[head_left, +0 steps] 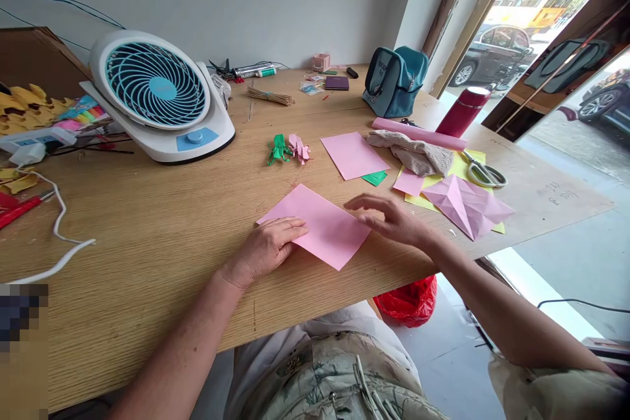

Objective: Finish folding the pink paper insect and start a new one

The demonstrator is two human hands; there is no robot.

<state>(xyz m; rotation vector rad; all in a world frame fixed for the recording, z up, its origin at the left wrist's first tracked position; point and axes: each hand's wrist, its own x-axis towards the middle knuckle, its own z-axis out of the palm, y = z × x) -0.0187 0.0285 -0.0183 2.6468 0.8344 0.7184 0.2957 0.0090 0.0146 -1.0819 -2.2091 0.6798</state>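
Observation:
A sheet of pink paper (327, 226) lies on the wooden table in front of me, turned at an angle. My left hand (275, 239) rests flat on its left corner, fingers stretched out. Over the right corner is my right hand (386, 216), its fingers curved and a little apart; whether the thumb touches the paper I cannot tell. Just beyond the sheet stand a green folded paper figure (279, 149) and a pink folded paper figure (299, 148). Another pink sheet (352, 154) lies farther back, partly over a green piece of paper (375, 178).
To the right lie a creased pink paper (462, 203), scissors (485, 174), a grey glove (416, 151) and a pink roll (418, 133). A red flask (463, 113) and a blue bag (396, 83) stand behind. A white fan (162, 95) occupies the left. A red bag (408, 302) hangs below the edge.

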